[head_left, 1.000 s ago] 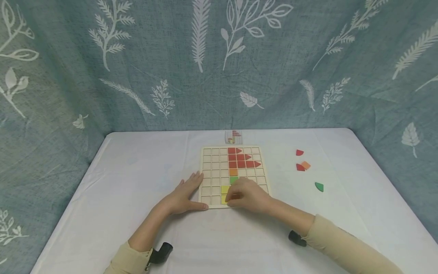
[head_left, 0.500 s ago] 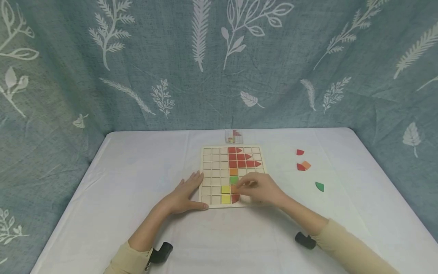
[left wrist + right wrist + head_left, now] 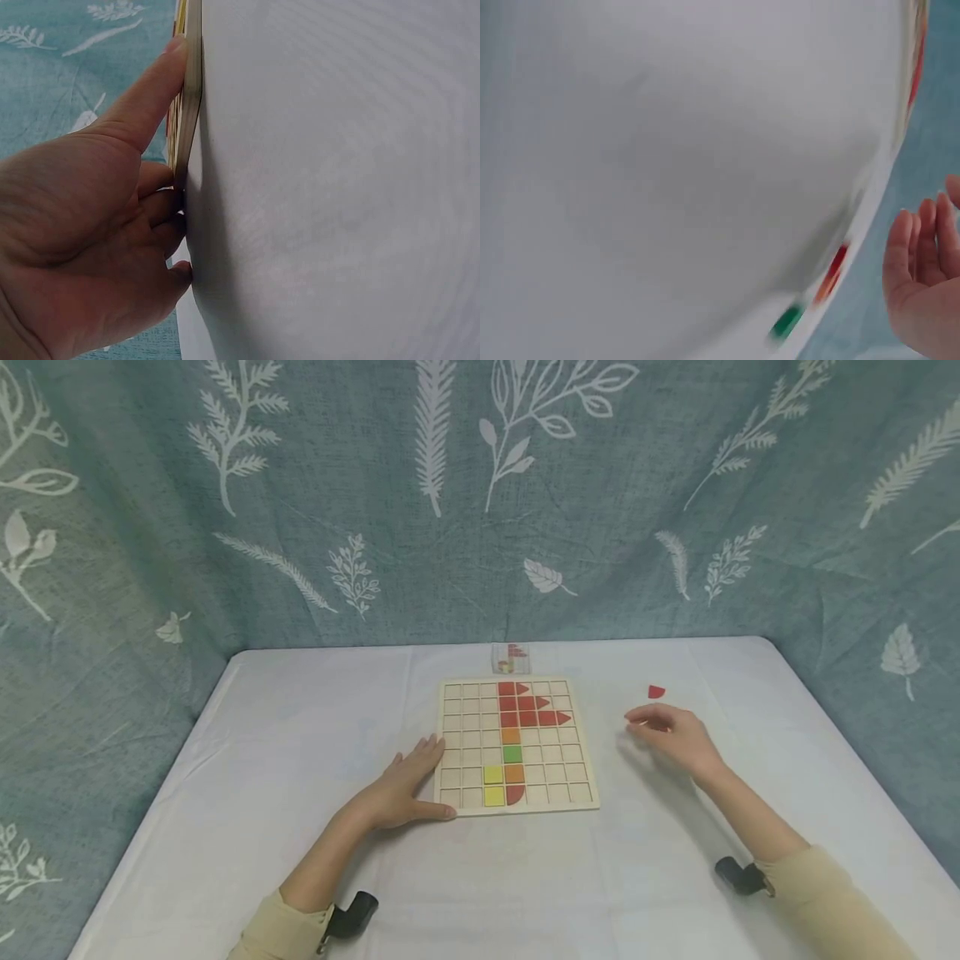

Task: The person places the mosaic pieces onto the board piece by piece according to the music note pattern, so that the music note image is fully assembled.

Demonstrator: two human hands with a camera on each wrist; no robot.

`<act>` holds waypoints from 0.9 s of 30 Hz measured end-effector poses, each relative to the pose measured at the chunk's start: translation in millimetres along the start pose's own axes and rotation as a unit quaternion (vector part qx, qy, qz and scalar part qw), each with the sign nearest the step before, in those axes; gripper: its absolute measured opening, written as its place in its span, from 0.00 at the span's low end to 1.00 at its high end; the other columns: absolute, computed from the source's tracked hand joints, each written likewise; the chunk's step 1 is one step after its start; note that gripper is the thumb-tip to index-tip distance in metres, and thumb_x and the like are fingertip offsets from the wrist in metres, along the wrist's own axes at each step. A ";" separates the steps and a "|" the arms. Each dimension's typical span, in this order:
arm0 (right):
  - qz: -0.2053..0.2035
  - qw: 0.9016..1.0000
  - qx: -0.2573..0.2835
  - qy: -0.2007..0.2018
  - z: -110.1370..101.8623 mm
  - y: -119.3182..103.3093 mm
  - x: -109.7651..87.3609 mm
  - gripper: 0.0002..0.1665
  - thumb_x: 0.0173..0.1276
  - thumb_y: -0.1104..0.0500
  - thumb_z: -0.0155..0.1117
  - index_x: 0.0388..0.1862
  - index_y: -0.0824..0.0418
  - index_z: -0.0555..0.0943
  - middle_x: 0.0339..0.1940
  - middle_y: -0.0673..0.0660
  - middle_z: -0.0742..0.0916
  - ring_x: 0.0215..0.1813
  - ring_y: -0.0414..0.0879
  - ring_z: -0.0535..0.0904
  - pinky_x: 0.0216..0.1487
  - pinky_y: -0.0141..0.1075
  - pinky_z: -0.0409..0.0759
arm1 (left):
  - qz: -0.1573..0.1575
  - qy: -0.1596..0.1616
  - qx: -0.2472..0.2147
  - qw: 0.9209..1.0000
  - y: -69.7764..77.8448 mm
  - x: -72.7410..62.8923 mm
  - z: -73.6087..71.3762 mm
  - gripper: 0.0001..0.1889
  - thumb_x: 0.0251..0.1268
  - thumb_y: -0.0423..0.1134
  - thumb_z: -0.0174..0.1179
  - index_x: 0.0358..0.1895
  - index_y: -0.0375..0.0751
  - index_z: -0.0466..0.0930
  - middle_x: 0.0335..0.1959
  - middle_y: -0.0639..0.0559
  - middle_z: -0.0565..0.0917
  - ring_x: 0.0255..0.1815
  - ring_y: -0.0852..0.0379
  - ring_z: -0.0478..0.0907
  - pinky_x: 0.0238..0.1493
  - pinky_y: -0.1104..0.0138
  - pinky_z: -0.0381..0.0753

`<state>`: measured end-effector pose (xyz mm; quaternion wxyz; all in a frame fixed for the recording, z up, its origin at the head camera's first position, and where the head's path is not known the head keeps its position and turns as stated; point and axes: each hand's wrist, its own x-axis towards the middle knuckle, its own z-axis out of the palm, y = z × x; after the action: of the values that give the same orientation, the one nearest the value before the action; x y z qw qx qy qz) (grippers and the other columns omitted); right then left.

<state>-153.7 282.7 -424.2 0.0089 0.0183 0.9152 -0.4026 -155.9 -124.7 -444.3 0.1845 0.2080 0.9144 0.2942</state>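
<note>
A wooden grid board (image 3: 551, 774) lies flat on the table. Set in its cells are red squares and pointed pieces, an orange square (image 3: 511, 736), a green square (image 3: 512, 754), two yellow squares (image 3: 493, 796), and a red rounded piece (image 3: 515, 794) below another orange square. My left hand (image 3: 401, 789) rests against the board's left side, thumb at the near corner, fingers extended. Off the board to the right, my right hand (image 3: 678, 739) hovers with loosely bent fingers and nothing visible in them. Below it, the right wrist view shows blurred red (image 3: 838, 259), orange (image 3: 826, 289) and green (image 3: 786, 321) pieces.
A small clear-edged picture card (image 3: 512, 658) with a similar pattern lies behind the board. One red quarter-round piece (image 3: 656, 692) lies just beyond the right hand. A patterned blue-green curtain (image 3: 360, 485) hangs behind the white-covered table (image 3: 315, 710).
My right hand has drawn back from the board's lower cells and moved right, over the loose pieces, uncovering the orange square and red rounded piece. The left hand stays in place.
</note>
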 end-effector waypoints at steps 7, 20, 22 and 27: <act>0.084 0.996 -0.025 -0.003 -35.8 35.1 7.9 0.32 0.70 0.44 0.62 0.62 0.66 0.75 0.59 0.69 0.79 0.58 0.61 0.73 0.54 0.51 0.77 | 0.001 0.000 0.003 1.000 -0.4 -2.1 0.4 0.56 0.51 0.55 0.71 0.77 0.33 0.48 0.79 0.40 0.46 0.79 0.46 0.37 0.76 0.50 0.33; 0.082 0.994 -0.072 -0.002 -38.0 42.6 16.0 0.26 0.70 0.54 0.63 0.60 0.69 0.75 0.54 0.71 0.79 0.48 0.58 0.74 0.40 0.35 0.78 | 0.005 0.004 -0.002 1.000 -0.2 -1.3 1.6 0.56 0.51 0.55 0.71 0.77 0.34 0.48 0.79 0.41 0.46 0.79 0.47 0.37 0.76 0.50 0.33; 0.081 0.994 -0.075 0.002 -37.6 42.9 16.4 0.25 0.70 0.55 0.63 0.59 0.69 0.75 0.54 0.71 0.80 0.48 0.58 0.74 0.40 0.36 0.78 | 0.006 0.003 -0.004 1.000 -0.2 -1.3 1.6 0.56 0.51 0.55 0.71 0.77 0.34 0.48 0.79 0.41 0.46 0.79 0.47 0.37 0.76 0.50 0.33; 0.069 0.994 -0.082 0.010 -36.1 44.8 17.7 0.24 0.69 0.55 0.64 0.58 0.70 0.76 0.53 0.71 0.81 0.47 0.59 0.74 0.42 0.39 0.79 | 0.006 0.002 -0.004 1.000 -1.2 -1.0 1.5 0.56 0.51 0.55 0.71 0.77 0.34 0.48 0.79 0.41 0.46 0.79 0.47 0.37 0.76 0.50 0.33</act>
<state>-169.6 340.0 -433.3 0.0294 0.0847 0.9417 -0.3242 -154.7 -125.4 -445.9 0.1812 0.2125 0.9123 0.2994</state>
